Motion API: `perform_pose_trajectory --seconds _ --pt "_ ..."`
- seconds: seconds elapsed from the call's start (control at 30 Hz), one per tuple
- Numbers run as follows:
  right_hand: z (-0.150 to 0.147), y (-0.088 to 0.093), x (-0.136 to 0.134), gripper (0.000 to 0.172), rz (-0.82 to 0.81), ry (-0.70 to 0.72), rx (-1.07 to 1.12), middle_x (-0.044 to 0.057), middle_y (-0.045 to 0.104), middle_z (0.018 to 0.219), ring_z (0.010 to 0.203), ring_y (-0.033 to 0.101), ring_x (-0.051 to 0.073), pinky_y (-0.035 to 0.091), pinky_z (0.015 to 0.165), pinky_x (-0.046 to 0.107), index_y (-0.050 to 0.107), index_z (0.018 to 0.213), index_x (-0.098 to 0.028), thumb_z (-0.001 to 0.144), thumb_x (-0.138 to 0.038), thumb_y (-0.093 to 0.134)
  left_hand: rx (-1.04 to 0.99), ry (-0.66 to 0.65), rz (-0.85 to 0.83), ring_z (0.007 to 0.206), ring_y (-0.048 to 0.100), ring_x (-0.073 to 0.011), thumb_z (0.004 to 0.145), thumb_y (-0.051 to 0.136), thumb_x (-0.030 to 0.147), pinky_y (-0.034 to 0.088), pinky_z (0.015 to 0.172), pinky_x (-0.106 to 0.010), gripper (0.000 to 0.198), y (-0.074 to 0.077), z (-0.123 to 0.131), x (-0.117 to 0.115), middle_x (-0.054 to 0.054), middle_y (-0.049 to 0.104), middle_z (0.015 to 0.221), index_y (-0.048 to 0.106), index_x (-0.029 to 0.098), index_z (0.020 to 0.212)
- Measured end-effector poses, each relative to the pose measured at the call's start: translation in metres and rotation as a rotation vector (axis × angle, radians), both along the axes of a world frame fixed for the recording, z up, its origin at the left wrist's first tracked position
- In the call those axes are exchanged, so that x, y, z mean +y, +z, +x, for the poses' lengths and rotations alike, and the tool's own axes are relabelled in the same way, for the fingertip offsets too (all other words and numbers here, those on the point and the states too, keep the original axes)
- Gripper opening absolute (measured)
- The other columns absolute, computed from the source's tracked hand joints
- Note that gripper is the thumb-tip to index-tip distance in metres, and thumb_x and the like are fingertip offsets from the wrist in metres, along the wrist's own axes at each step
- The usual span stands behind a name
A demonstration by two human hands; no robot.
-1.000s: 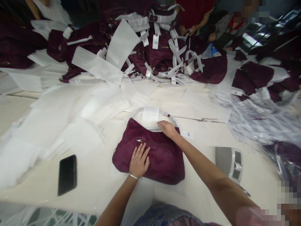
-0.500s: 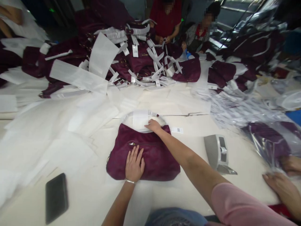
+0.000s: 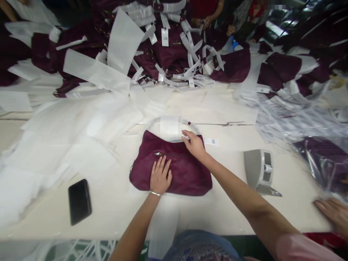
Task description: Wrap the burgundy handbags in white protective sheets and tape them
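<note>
A dark maroon handbag [image 3: 187,174] lies flat on the pale table in front of me. Its handle [image 3: 193,126], wrapped in clear or white film, arches away from me, with a white sheet [image 3: 169,126] around or over its middle. My left hand [image 3: 160,177] rests flat on the bag just below its zipper, fingers spread. Over the bag's upper right edge, close to the handle, is my right hand [image 3: 194,145]; its fingers are apart with nothing visible in them. A white tag [image 3: 212,141] with a barcode lies at the bag's right corner.
A grey tape-dispenser-like device [image 3: 258,170] stands to the right, a black phone [image 3: 79,201] to the left. Thin white sheets [image 3: 62,145] spread across the left. Maroon bags [image 3: 168,54] pile up at the back. A co-worker's hand [image 3: 333,212] is beside a plastic-wrapped bag [image 3: 326,156].
My right hand has let go of the white sheet at the handle and drawn back to the right. My left hand stays on the bag. The view has tilted down.
</note>
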State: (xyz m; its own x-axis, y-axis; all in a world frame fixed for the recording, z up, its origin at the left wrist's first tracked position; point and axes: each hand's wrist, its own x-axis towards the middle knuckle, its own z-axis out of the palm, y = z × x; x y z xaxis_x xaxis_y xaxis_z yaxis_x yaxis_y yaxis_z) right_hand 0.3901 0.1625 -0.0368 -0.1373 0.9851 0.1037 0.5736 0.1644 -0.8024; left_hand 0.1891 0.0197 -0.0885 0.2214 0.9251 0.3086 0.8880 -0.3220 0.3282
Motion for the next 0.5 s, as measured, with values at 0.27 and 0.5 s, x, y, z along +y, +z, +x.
perform_pose_trajectory --seconds 0.27,0.5 --pt "-0.001 -0.009 -0.236 0.061 -1.126 -0.092 0.594 0.009 0.070 0.081 0.070 0.067 0.019 0.056 0.070 0.036 0.068 0.084 -0.015 0.070 -0.074 0.063 0.027 -0.103 0.029 0.142 0.034 -0.0245 0.094 0.046 0.022 0.012 0.120 -0.054 0.046 -0.007 -0.002 -0.003 -0.007 0.045 0.148 0.047 0.023 0.140" --pt "-0.049 -0.039 -0.286 0.052 -0.977 -0.379 0.795 0.004 0.068 0.091 0.088 0.064 0.020 0.051 0.086 0.035 0.066 0.102 -0.017 0.069 -0.057 0.073 -0.028 -0.289 0.033 0.140 0.038 -0.0191 0.096 0.039 0.018 0.025 0.118 -0.043 0.044 -0.014 -0.008 -0.005 -0.006 0.051 0.144 0.049 0.023 0.139"
